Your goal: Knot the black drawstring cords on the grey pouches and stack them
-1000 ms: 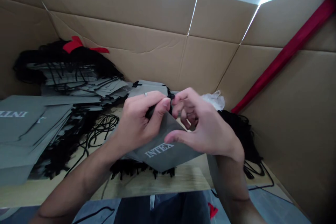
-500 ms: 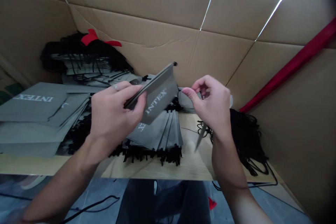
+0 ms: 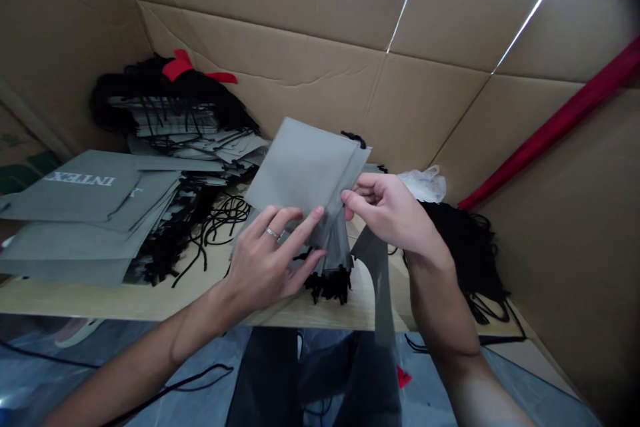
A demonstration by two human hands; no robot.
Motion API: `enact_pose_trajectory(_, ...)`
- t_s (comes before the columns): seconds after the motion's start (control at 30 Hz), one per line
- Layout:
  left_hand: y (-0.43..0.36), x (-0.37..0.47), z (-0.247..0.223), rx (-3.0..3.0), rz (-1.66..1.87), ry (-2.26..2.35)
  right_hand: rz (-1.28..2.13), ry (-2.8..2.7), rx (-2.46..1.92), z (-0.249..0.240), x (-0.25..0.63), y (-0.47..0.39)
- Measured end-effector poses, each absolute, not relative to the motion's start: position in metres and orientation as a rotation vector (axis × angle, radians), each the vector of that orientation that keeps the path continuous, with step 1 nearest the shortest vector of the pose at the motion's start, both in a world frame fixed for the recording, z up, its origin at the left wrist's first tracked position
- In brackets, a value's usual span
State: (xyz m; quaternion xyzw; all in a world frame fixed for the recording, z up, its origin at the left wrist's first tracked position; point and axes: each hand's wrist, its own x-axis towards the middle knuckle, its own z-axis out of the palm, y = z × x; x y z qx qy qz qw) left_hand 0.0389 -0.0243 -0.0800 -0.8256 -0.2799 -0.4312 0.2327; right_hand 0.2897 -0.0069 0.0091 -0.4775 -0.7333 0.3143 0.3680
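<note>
My left hand (image 3: pixel 275 253), with a ring on it, has its fingers spread and resting on the lower edge of a blank-faced grey fabric pouch (image 3: pixel 300 163). My right hand (image 3: pixel 387 210) is closed in a pinch at the pouch's right edge; whether it grips the pouch is hidden. From below that hand hangs a long grey fabric strip (image 3: pixel 383 293), curving down past the table's front edge. Under the pouch lies a fanned stack of grey pouches (image 3: pixel 341 250) with black cord ends toward me.
Printed grey pouches (image 3: pixel 95 180) spread across the table's left side, with loose black cords (image 3: pixel 220 217) beside them. Behind stands a bundled pile (image 3: pixel 165 113) with red ribbon (image 3: pixel 177 67). To the right are black cords (image 3: pixel 465 260) and a clear plastic bag (image 3: pixel 425 183). Cardboard walls (image 3: pixel 310 47) surround the table.
The printed pouch raised in my left hand is now down over the stack, with a blank face showing. My left hand has opened and moved right. My right hand has come down to the pouch's edge.
</note>
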Motion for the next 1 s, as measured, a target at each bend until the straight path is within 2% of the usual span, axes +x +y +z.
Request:
enact_pose_trajectory(0.23, -0.015, 0.020, -0.118, -2.451, -0.739, -0.839, 0.993, -2.113, -1.388, -0.007, 0.299, 0.030)
enact_pose_trajectory(0.33, -0.005, 0.020, -0.133, -2.441, -0.684, -0.794, 0.986, -2.258, -1.471, -0.010, 0.303, 0.039)
enact_pose_trajectory(0.5, 0.001, 0.011, -0.142, -2.455, -0.643, -0.816, 0.608, -2.344, -1.699, 0.001, 0.320, 0.036)
enact_pose_trajectory(0.6, -0.002, 0.008, -0.144, -2.488, -0.585, -0.846, 0.404, -2.389, -1.909, -0.016, 0.323, 0.042)
enact_pose_trajectory(0.8, -0.011, 0.014, -0.146, -2.575, -0.424, -1.075, 0.255, -2.443, -2.152, -0.083, 0.318, 0.064)
enact_pose_trajectory(1.0, -0.013, 0.027, -0.114, -2.679, -0.259, -1.381, 0.121, -2.395, -2.133, -0.081, 0.325, 0.070)
